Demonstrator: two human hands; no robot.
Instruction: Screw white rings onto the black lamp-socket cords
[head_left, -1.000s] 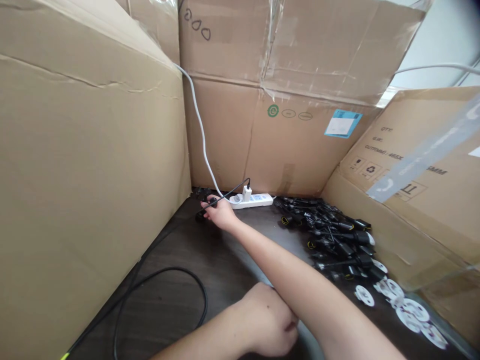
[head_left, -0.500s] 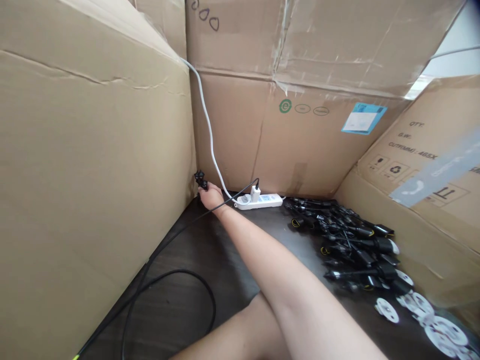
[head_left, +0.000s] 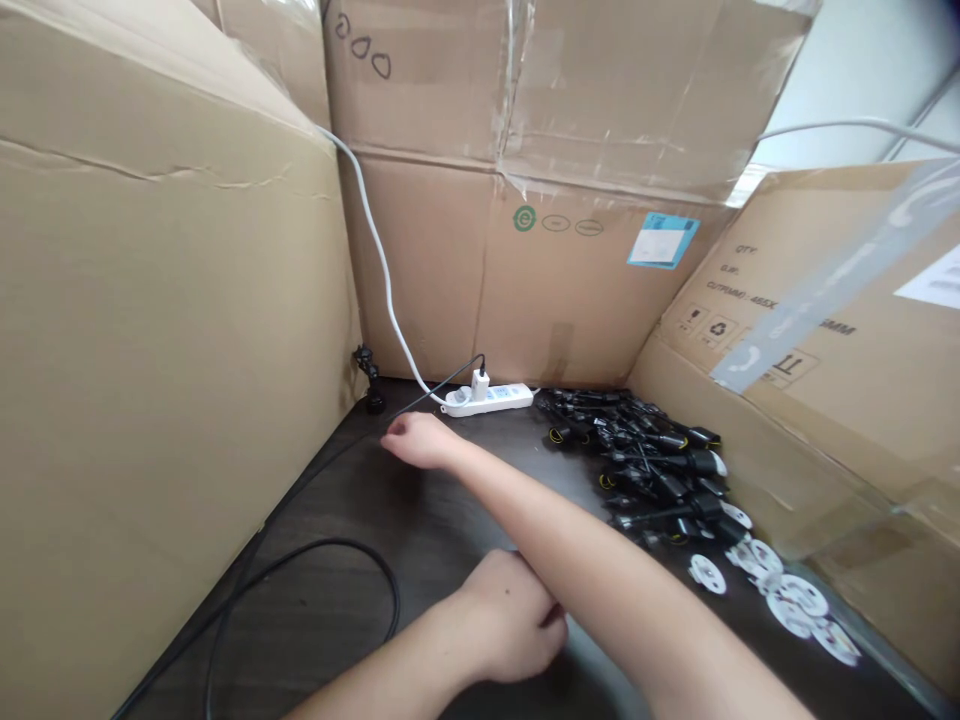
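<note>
My right hand (head_left: 421, 440) reaches out over the dark tabletop, fingers curled together, with nothing visible in them. Its fingertips are close to a thin black cable (head_left: 334, 460); I cannot tell whether they touch it. Just beyond, in the corner between two cartons, stands a small black jointed thing (head_left: 367, 378) with a knobbly top, apart from the hand. My left hand (head_left: 514, 615) is closed under my right forearm, and whatever its fingers may hold is hidden. A white power strip (head_left: 495, 400) with a white plug-in adapter (head_left: 480, 384) lies against the back carton.
Cardboard cartons wall in the left (head_left: 165, 330), back (head_left: 427, 270) and right (head_left: 795, 440). A pile of black cabled parts (head_left: 660, 460) lies at the right, with several white discs (head_left: 799, 595) nearer me. A white cord (head_left: 379, 250) hangs down the back corner; black cable loops (head_left: 337, 545) lie left.
My right hand has let go of the black jointed thing in the corner and drawn back toward me. My left hand has come into view under the right forearm. The view has swung right.
</note>
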